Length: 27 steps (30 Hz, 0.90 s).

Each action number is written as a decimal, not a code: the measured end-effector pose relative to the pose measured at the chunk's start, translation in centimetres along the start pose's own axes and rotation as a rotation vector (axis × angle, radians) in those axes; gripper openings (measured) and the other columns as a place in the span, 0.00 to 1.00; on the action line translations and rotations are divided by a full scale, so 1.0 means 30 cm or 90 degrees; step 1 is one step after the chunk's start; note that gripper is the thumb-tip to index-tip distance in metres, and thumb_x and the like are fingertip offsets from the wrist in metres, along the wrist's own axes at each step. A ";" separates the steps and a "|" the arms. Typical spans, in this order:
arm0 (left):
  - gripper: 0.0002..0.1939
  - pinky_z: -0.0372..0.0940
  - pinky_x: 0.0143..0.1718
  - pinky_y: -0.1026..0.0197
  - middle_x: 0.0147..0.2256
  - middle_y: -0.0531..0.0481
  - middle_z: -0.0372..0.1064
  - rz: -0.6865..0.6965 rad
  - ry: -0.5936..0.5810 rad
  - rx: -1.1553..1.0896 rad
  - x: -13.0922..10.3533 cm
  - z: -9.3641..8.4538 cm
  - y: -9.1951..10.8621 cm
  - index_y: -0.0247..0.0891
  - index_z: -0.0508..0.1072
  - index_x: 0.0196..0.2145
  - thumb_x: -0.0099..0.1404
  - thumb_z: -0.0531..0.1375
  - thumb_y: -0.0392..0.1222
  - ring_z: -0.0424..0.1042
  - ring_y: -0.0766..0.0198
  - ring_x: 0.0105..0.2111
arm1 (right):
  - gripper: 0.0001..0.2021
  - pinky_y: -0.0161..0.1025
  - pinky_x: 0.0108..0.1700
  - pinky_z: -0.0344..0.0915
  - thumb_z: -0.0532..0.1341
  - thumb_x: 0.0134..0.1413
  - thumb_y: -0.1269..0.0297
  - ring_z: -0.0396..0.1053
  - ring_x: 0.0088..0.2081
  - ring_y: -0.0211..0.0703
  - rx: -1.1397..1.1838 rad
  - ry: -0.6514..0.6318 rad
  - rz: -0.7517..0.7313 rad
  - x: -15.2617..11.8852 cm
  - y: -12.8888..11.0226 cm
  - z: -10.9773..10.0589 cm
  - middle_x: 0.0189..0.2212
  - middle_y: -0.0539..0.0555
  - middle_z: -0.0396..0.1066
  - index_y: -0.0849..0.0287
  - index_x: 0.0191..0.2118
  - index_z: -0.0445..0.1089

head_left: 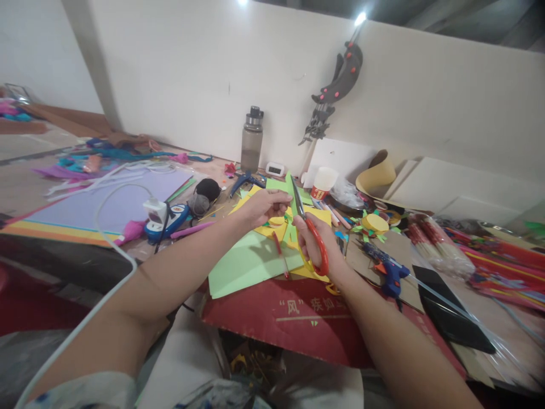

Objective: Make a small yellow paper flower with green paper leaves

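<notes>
My left hand [267, 207] pinches a narrow piece of green paper [291, 190] above the work surface. In my right hand [317, 244] are scissors [318, 245] with red-orange handles, their blades pointing up and away beside that green piece. Whether the blades touch the paper is hard to tell. Below my hands lie light green sheets [238, 264] and yellow paper [251, 199], with a red pen [280, 253] on top. A red board [264, 324] with white lettering is under the sheets.
A bottle [252, 142] stands by the wall, near a small white clock [275, 169]. To the right are a blue glue gun [389, 270], a yellow paper roll [375, 222] and a black flat object [451, 312]. On the left, a power strip [168, 224] and cable lie beside purple sheets [110, 199].
</notes>
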<state>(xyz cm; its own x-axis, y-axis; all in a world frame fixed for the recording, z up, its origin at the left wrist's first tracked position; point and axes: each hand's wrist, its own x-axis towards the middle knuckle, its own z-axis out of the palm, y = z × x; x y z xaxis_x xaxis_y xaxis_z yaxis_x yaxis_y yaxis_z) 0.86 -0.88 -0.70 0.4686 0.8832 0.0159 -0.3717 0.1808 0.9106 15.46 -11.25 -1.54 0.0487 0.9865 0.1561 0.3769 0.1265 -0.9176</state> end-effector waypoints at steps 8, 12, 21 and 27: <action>0.10 0.61 0.24 0.70 0.20 0.54 0.67 -0.005 0.000 -0.001 0.000 0.000 0.005 0.30 0.71 0.23 0.56 0.68 0.30 0.65 0.76 0.19 | 0.25 0.30 0.14 0.53 0.61 0.54 0.37 0.56 0.13 0.31 0.016 -0.006 0.023 -0.005 -0.009 0.000 0.15 0.42 0.57 0.53 0.28 0.56; 0.10 0.62 0.24 0.70 0.20 0.54 0.66 -0.008 -0.016 0.000 0.001 -0.007 0.013 0.30 0.70 0.23 0.57 0.67 0.28 0.65 0.76 0.19 | 0.24 0.32 0.15 0.55 0.61 0.54 0.36 0.57 0.14 0.33 -0.023 -0.017 -0.005 0.003 0.000 -0.007 0.16 0.43 0.59 0.53 0.30 0.57; 0.08 0.60 0.22 0.71 0.21 0.52 0.67 -0.010 -0.028 0.045 0.002 -0.034 0.051 0.30 0.71 0.23 0.59 0.64 0.28 0.66 0.75 0.18 | 0.25 0.35 0.23 0.62 0.58 0.57 0.34 0.61 0.19 0.36 -0.001 -0.006 -0.073 0.021 0.012 -0.024 0.19 0.45 0.60 0.53 0.33 0.58; 0.09 0.61 0.25 0.69 0.19 0.52 0.67 0.006 -0.035 0.144 -0.006 -0.024 0.052 0.30 0.71 0.23 0.59 0.64 0.28 0.66 0.74 0.20 | 0.27 0.34 0.21 0.62 0.62 0.52 0.33 0.60 0.18 0.35 0.034 0.000 -0.056 0.023 -0.013 -0.036 0.19 0.44 0.61 0.54 0.35 0.60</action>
<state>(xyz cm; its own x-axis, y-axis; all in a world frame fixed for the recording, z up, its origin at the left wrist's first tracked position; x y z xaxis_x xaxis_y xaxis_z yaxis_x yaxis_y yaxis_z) -0.37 -0.46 0.42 0.5113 0.8584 0.0414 -0.1894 0.0656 0.9797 16.36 -10.74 -0.69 0.0171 0.9714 0.2368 0.3293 0.2181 -0.9187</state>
